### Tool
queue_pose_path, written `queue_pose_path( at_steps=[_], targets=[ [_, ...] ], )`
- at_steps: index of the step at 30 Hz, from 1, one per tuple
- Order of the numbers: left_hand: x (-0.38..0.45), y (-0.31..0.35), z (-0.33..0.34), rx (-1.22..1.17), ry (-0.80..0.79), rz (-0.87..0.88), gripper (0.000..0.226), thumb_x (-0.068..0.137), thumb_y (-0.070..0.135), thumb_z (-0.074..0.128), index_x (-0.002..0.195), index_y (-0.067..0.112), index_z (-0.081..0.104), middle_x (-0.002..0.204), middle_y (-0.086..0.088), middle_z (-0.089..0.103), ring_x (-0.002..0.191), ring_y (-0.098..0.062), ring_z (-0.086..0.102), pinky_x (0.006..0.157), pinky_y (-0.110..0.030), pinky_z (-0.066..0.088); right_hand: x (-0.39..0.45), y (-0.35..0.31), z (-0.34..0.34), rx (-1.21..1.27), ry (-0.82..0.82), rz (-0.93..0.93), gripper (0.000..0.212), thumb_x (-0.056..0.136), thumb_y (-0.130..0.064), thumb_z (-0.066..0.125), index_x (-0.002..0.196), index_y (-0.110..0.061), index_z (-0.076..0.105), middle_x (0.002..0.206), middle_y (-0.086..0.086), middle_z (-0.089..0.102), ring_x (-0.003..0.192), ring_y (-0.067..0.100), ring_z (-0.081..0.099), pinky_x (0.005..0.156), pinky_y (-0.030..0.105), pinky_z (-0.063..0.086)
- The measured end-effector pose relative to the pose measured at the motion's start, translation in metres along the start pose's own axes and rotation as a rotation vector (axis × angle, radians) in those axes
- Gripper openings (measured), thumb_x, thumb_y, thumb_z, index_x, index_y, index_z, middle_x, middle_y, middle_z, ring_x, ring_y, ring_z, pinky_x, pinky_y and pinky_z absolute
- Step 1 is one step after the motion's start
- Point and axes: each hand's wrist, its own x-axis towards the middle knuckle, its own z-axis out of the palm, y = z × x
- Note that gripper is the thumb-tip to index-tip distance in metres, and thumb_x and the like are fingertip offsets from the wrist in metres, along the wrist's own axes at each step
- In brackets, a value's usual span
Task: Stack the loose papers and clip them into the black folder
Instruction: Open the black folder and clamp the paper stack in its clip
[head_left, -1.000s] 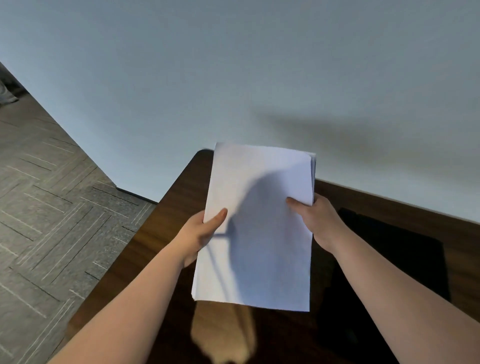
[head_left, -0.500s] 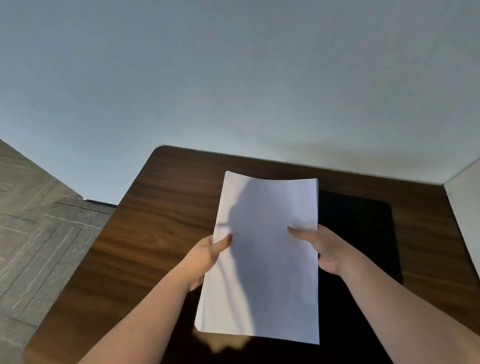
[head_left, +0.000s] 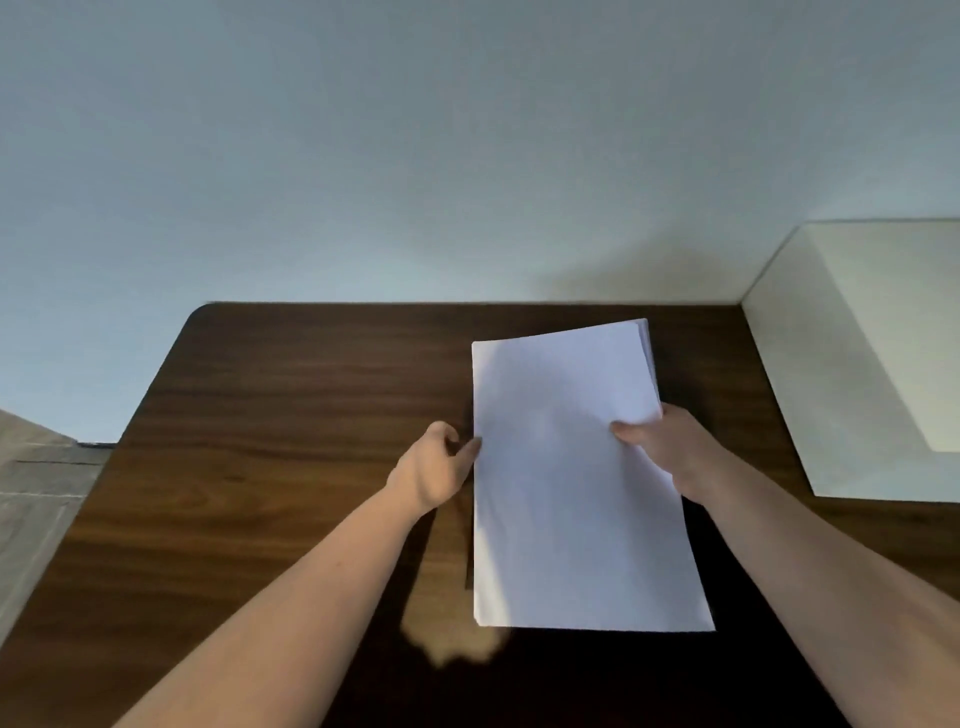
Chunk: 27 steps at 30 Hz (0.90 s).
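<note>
- The stack of papers (head_left: 576, 483) was the landmark: a squared-up white pile held over the dark wooden table (head_left: 291, 415), its far sheets fanning slightly at the top right corner.
- The right hand (head_left: 662, 441) pinched the stack at its right edge, thumb lying on the top sheet and the other fingers tucked out of sight beneath.
- The left hand (head_left: 434, 467) sat at the stack's left edge, fingers loosely curled, fingertips touching or just meeting the paper's side; whether it actually gripped the sheets could not be told.
- The black folder (head_left: 727, 597) lay flat on the table under and to the right of the stack, mostly covered by it, showing as a dark area below the right forearm and past the stack's near edge.
- A pale wall (head_left: 467, 156) stood beyond the stack's far edge, behind the table.
- A white block-like surface (head_left: 857, 364) stood well to the right of the stack.
</note>
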Motion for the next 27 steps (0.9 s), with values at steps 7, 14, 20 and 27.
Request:
queue_pose_path(
  at_steps=[7,14,20,27],
  targets=[
    [-0.003,0.029,0.06,0.233,0.085,-0.023,0.048,0.085,0.041,0.064,0.117,0.009,0.047,0.121,-0.011,0.055,0.107,-0.032,0.059,0.086,-0.042,0.051,-0.001,0.039,-0.085,0.011,0.174,0.033,0.041,0.084,-0.012,0.069,0.122,-0.001,0.059,0.121,0.016,0.063,0.097,0.028,0.058,0.09,0.037,0.045],
    [0.0,0.012,0.073,0.307,0.201,-0.121,0.062,0.078,0.063,0.06,0.116,0.016,0.044,0.124,-0.008,0.05,0.116,-0.028,0.051,0.088,-0.043,0.048,0.003,0.067,-0.102,-0.016,0.208,0.073,0.036,0.087,-0.011,0.063,0.12,0.003,0.058,0.103,0.01,0.058,0.093,0.025,0.053,0.085,0.034,0.041],
    [0.009,-0.025,0.02,0.299,0.234,-0.211,0.065,0.076,0.065,0.062,0.116,0.015,0.048,0.123,-0.009,0.052,0.117,-0.03,0.051,0.093,-0.046,0.047,0.01,0.069,-0.096,0.009,0.204,0.07,0.041,0.084,-0.016,0.068,0.122,-0.002,0.06,0.122,0.016,0.064,0.108,0.034,0.06,0.099,0.044,0.045],
    [0.01,-0.037,-0.022,0.466,0.18,-0.197,0.045,0.077,0.052,0.069,0.109,0.024,0.055,0.129,-0.008,0.046,0.125,-0.031,0.042,0.098,-0.046,0.043,0.019,0.058,-0.071,0.039,0.172,0.069,0.047,0.083,-0.011,0.069,0.127,0.0,0.056,0.125,0.019,0.061,0.111,0.038,0.059,0.098,0.047,0.046]
  ],
)
